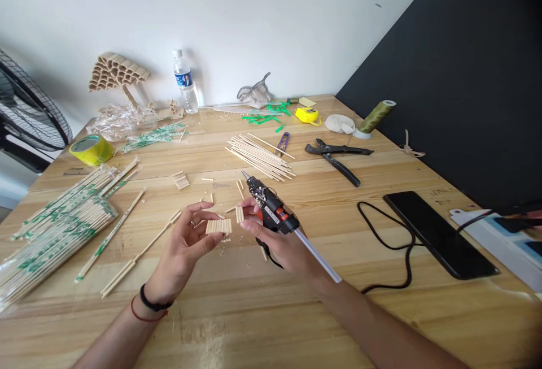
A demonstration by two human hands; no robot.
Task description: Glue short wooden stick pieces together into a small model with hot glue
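In the middle of the head view, my left hand point(188, 237) is closed on a small panel of short wooden stick pieces point(218, 226) set side by side. Just right of it, my right hand point(271, 236) pinches a smaller group of stick pieces point(240, 214) between thumb and fingers. The same hand also holds a black hot glue gun point(273, 208), its nozzle pointing up and left and a clear glue stick point(317, 256) jutting from its rear. A narrow gap lies between the two groups. Short cut pieces point(212, 197) lie on the table beyond my hands.
Behind lies a pile of wooden sticks point(258, 157), with purple snips point(283, 143) and black pliers point(334, 157). Wrapped chopsticks point(63, 228) and yellow tape point(92, 150) are left. A phone point(440, 233) with a looping cable is right. A water bottle point(185, 83) stands near the wall.
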